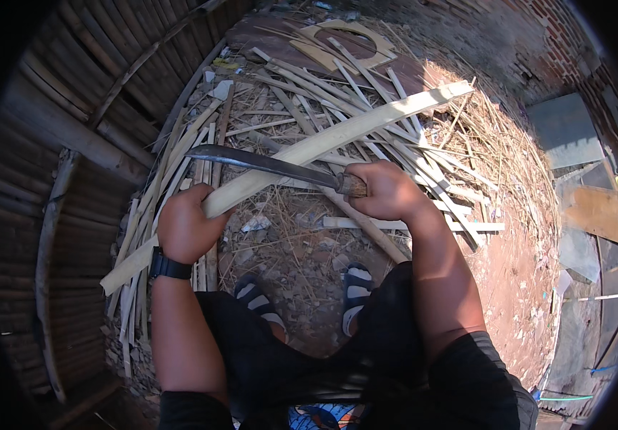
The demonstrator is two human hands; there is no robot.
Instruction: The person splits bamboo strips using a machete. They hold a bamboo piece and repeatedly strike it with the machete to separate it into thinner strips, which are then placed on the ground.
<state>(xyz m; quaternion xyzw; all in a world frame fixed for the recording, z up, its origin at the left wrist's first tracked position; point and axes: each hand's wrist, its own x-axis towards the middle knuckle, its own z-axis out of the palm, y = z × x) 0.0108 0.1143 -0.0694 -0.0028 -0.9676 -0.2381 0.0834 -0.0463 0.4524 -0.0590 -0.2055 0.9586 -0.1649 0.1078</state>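
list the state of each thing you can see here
left hand, closed around the long pale strip
right hand, closed around the machete's handle
machete, unsheathed, blade crossing above the strip, contact unclear
long pale strip, held slanting
loose strips, lying scattered
tan board with rounded cut-out, lying down
dark wristband, fastened
sandals, worn

We see a long, pale bamboo strip held aslant, one end toward two o'clock, the other toward eight. Over it we see a machete crossing, its dark blade's tip toward ten o'clock, its wooden handle toward four; contact we cannot tell.
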